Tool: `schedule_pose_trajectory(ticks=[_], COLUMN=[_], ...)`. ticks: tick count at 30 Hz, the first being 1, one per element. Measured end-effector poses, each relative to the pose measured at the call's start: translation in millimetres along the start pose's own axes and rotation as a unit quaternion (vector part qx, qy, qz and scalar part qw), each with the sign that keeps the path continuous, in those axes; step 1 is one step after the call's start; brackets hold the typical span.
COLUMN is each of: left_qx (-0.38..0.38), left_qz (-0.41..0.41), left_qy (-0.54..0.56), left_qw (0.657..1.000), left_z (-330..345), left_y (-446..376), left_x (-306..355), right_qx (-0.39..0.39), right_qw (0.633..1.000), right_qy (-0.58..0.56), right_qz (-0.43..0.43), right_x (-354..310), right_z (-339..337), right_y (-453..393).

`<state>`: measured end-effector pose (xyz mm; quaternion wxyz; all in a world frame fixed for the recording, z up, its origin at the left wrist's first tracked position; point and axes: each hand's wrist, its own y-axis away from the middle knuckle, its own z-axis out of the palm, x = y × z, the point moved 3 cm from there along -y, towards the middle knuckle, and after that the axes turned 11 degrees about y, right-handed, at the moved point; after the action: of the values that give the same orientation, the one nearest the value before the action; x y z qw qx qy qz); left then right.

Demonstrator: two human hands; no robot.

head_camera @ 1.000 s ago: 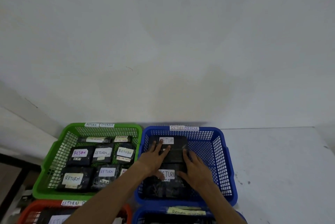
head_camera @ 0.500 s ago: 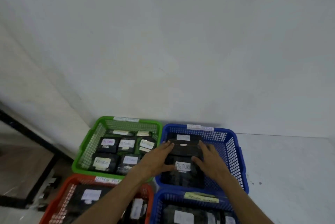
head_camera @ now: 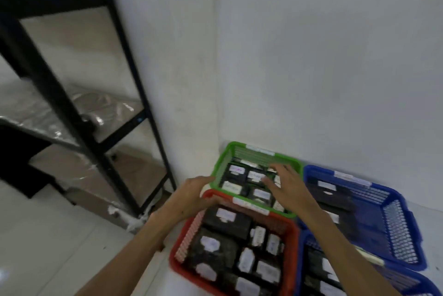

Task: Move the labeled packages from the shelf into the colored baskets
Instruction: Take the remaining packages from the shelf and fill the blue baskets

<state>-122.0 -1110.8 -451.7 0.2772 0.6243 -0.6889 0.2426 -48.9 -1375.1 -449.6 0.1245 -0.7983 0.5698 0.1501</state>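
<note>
The right hand (head_camera: 286, 188) hangs over the green basket (head_camera: 256, 149) with its fingers spread and straight, grasping nothing; its fingertips reach above the labeled packages lying inside. The left hand (head_camera: 189, 196) is at the corner where the green basket meets the red basket (head_camera: 291, 231), fingers extended and loose with nothing visibly held, though blur hides whether they touch either rim. Black packages (head_camera: 236, 177) with white labels fill the green basket in rows, and more of them (head_camera: 225, 220) pack the red basket just in front of it. To the right stands a blue basket (head_camera: 398, 228) with a few dark packages on its floor, and a second blue basket (head_camera: 412, 281) sits at the lower right edge. All four stand close together on a white floor (head_camera: 48, 247) against a white wall (head_camera: 311, 56). A black metal shelf (head_camera: 134, 75) with plastic-wrapped boards stands at the left.
</note>
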Motion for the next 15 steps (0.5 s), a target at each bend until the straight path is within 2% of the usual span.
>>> schedule_pose_trajectory(ticks=[6,9,12,15], left_qx=[0.071,0.137,0.129,0.125], left_qz=[-0.018,0.002,-0.065,-0.085], left_qy=[-0.101,-0.149,-0.116,-0.087], left_qw=[0.992,0.979,0.983,0.985], left_z=[-119.4,-171.7,-209.1,-243.5], left_y=[92.7,122.9,143.1,155.6], left_x=[-73.2,-98.7,-153.2,-205.0], right_qx=[0.021,0.022,0.008,-0.003], right_qw=[0.992,0.983,0.974,0.967], right_qy=[-0.005,0.002,0.011,0.012], right_qz=[-0.123,-0.181,-0.228,-0.254], right_x=[-166.1,-241.0,-309.6,-370.8], right_z=[40.6,65.1,95.2,128.4], right_y=[-16.3,-28.1,-44.5,-64.2])
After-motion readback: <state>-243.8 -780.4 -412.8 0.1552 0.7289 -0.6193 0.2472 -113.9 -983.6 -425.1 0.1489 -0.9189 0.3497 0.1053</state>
